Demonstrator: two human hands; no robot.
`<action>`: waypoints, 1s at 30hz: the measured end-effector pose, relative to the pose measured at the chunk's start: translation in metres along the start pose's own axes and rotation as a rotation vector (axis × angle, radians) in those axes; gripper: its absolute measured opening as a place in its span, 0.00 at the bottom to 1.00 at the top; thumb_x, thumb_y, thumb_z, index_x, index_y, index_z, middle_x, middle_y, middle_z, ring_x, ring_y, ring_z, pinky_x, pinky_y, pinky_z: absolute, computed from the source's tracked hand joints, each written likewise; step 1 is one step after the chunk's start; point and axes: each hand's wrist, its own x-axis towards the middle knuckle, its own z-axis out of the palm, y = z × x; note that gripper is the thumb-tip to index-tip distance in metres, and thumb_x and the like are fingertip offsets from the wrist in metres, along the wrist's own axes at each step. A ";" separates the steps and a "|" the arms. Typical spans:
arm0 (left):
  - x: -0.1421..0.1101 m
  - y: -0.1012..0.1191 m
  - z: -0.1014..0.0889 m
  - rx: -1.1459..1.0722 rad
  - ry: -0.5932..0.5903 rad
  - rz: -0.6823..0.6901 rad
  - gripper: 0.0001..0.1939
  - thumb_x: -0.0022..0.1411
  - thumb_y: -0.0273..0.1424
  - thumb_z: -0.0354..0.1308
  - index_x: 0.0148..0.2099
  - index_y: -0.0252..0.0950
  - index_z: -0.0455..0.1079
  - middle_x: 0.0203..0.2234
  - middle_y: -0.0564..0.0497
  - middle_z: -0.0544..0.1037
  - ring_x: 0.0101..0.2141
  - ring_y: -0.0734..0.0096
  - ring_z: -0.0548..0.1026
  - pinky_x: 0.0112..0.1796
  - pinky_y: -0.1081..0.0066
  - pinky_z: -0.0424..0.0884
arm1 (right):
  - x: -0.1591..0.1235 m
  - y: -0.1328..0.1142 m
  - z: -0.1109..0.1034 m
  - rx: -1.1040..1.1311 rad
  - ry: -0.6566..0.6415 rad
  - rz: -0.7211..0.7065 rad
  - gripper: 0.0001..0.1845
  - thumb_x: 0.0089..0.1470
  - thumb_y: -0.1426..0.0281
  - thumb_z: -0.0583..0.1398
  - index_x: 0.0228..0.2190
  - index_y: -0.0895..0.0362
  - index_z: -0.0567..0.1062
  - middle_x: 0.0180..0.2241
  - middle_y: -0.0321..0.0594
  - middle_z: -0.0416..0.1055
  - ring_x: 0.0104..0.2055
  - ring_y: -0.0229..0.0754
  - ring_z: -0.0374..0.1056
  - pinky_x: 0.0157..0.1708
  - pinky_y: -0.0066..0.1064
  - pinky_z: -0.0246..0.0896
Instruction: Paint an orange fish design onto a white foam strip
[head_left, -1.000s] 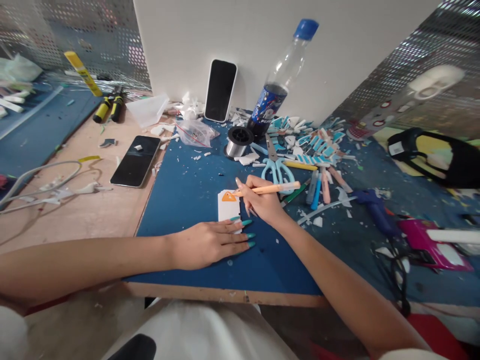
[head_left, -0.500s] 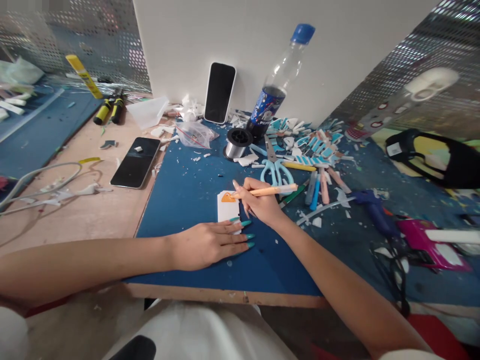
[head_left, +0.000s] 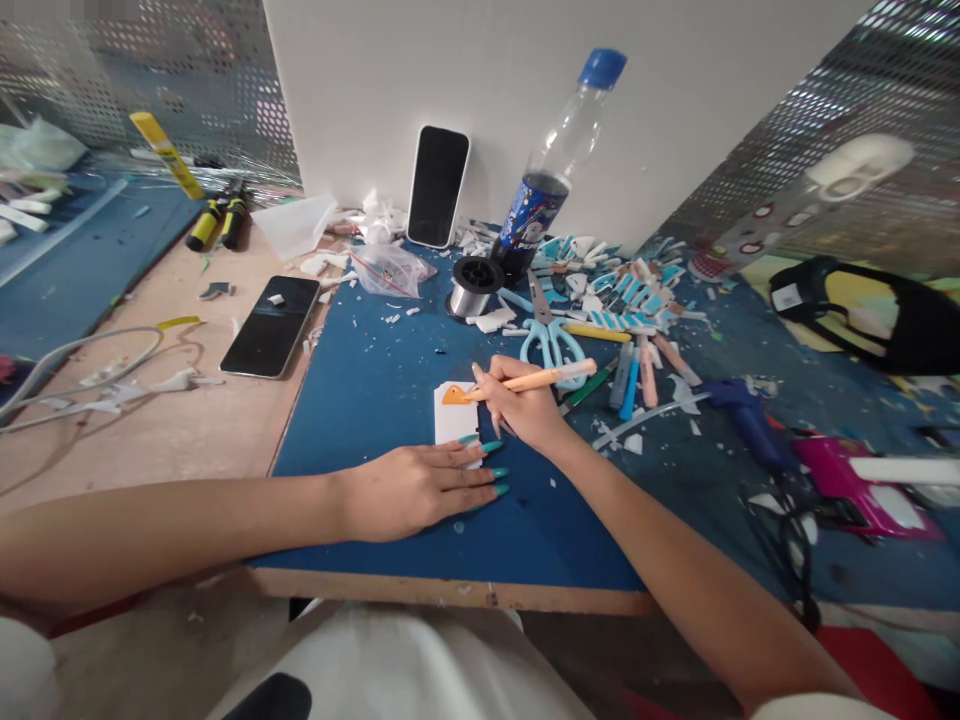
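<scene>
My right hand (head_left: pixel 521 405) is closed on an orange marker (head_left: pixel 547 377), its tip at the edge of an orange patch (head_left: pixel 454 395) on a small white card (head_left: pixel 455 425). Flat on the lower part of that card lies my left hand (head_left: pixel 416 490), fingers stretched out to the right and long teal nails showing. The card rests on a blue mat (head_left: pixel 360 400); its lower end is hidden under my fingers. Just beyond my right hand are light-blue scissors (head_left: pixel 553 340).
Behind the card stand a wire spool (head_left: pixel 474 288), a cola bottle (head_left: pixel 534 215) and a propped phone (head_left: pixel 439 187). Cut scraps (head_left: pixel 630 290) pile at the back right. A glue gun (head_left: pixel 757 425) lies right; another phone (head_left: pixel 271 327) lies left.
The marker tip has shifted slightly over the orange patch, ending near its right side. My left hand has stayed in place on the card.
</scene>
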 end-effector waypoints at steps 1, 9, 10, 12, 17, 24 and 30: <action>0.000 0.000 0.000 -0.002 0.000 0.001 0.21 0.68 0.24 0.37 0.59 0.27 0.59 0.57 0.44 0.65 0.59 0.58 0.59 0.58 0.60 0.60 | 0.000 0.000 0.000 0.002 0.004 0.001 0.23 0.55 0.59 0.57 0.15 0.56 0.57 0.10 0.26 0.54 0.10 0.28 0.52 0.11 0.23 0.47; 0.000 -0.001 0.001 0.002 0.020 0.004 0.20 0.69 0.24 0.37 0.59 0.27 0.60 0.57 0.44 0.65 0.59 0.57 0.60 0.58 0.59 0.61 | -0.001 -0.004 0.001 -0.009 -0.048 0.002 0.20 0.54 0.62 0.58 0.17 0.56 0.59 0.11 0.26 0.57 0.10 0.29 0.56 0.11 0.23 0.48; 0.000 -0.001 0.001 0.005 0.021 0.004 0.21 0.69 0.24 0.36 0.59 0.28 0.60 0.57 0.44 0.65 0.59 0.57 0.60 0.58 0.59 0.61 | -0.001 -0.003 0.000 -0.016 -0.049 -0.002 0.21 0.54 0.62 0.58 0.17 0.56 0.58 0.11 0.26 0.57 0.10 0.29 0.56 0.11 0.23 0.48; -0.001 -0.001 0.001 0.004 0.018 0.000 0.21 0.68 0.24 0.36 0.59 0.28 0.60 0.57 0.44 0.65 0.59 0.57 0.60 0.58 0.60 0.61 | 0.000 -0.002 -0.001 -0.019 -0.037 -0.016 0.22 0.55 0.62 0.58 0.15 0.56 0.57 0.10 0.25 0.54 0.10 0.28 0.54 0.12 0.23 0.48; -0.001 -0.001 0.001 -0.003 0.013 0.007 0.21 0.68 0.24 0.37 0.59 0.28 0.60 0.57 0.44 0.65 0.59 0.58 0.59 0.58 0.60 0.61 | -0.001 0.000 -0.001 0.002 -0.021 -0.006 0.23 0.55 0.62 0.57 0.15 0.56 0.56 0.10 0.25 0.53 0.09 0.28 0.53 0.11 0.23 0.47; -0.001 -0.001 0.004 0.013 0.036 0.008 0.20 0.68 0.24 0.37 0.58 0.28 0.60 0.57 0.44 0.65 0.59 0.58 0.60 0.58 0.60 0.61 | 0.000 -0.001 0.000 -0.013 -0.010 -0.013 0.20 0.55 0.63 0.58 0.17 0.56 0.59 0.11 0.26 0.56 0.10 0.28 0.53 0.12 0.24 0.46; -0.001 -0.001 0.003 0.019 0.028 0.001 0.20 0.68 0.24 0.38 0.59 0.29 0.59 0.57 0.45 0.65 0.59 0.59 0.59 0.58 0.61 0.60 | 0.002 0.000 0.001 -0.035 -0.030 -0.048 0.18 0.54 0.63 0.59 0.18 0.56 0.61 0.12 0.27 0.57 0.12 0.29 0.55 0.13 0.24 0.48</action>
